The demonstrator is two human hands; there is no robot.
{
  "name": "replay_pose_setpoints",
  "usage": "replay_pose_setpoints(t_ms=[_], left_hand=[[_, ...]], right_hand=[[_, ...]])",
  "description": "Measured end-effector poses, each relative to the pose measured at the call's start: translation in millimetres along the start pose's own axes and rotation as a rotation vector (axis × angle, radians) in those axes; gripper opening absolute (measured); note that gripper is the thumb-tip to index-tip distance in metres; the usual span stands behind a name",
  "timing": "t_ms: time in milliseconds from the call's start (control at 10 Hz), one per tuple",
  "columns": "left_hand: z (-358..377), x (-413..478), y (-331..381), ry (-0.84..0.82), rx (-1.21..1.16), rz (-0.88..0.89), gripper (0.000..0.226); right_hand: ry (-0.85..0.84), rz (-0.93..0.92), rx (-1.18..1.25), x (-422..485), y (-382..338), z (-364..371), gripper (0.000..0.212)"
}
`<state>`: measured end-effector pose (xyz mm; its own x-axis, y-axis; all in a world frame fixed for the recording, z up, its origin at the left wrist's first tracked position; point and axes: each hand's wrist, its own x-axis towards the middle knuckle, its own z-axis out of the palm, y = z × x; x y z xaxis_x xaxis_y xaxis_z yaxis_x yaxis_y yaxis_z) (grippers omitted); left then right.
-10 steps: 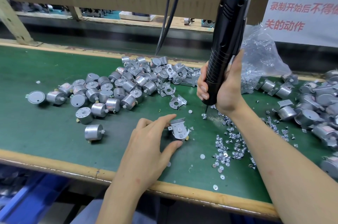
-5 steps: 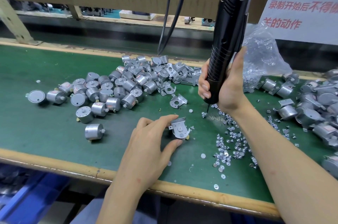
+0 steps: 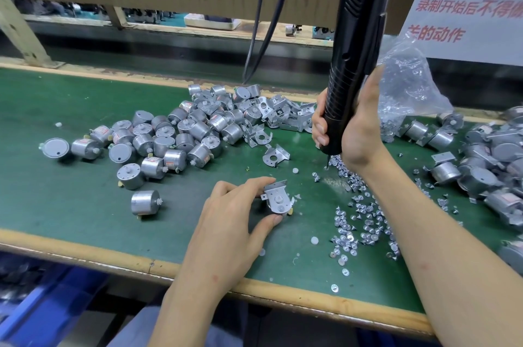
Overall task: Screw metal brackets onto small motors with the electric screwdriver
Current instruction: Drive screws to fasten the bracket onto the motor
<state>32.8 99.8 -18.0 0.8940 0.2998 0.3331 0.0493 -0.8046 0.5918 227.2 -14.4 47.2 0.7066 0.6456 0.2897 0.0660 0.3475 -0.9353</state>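
My left hand (image 3: 229, 219) grips a small silver motor with a metal bracket (image 3: 278, 198) on its top face, standing on the green mat (image 3: 70, 199). My right hand (image 3: 353, 131) holds the black electric screwdriver (image 3: 351, 63) upright; its bit tip (image 3: 327, 165) touches down at the near edge of the loose screws (image 3: 362, 222) to the right of the held motor. The motor's lower body is hidden by my fingers.
A heap of bare motors (image 3: 169, 137) lies left of centre, with loose brackets (image 3: 276, 155) beside it. Motors with brackets (image 3: 481, 171) are piled at the right. A clear plastic bag (image 3: 407, 92) sits behind my right hand. Cables (image 3: 263, 35) hang at the back.
The screwdriver and my right hand have lifted slightly and shifted a little, the bit staying over the screws. My left hand and the motor have not moved.
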Motion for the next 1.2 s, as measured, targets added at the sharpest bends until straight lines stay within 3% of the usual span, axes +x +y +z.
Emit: replay_pose_setpoints(t_ms=[600, 1200], left_hand=[[-0.7, -0.3, 0.8, 0.001, 0.000, -0.005, 0.048], [0.4, -0.6, -0.6, -0.002, -0.005, -0.017, 0.049]], right_hand=[[-0.026, 0.007, 0.028, -0.2, 4.1, 1.3, 0.083], [0.120, -0.102, -0.100, 0.7, 8.7, 13.1, 0.081]])
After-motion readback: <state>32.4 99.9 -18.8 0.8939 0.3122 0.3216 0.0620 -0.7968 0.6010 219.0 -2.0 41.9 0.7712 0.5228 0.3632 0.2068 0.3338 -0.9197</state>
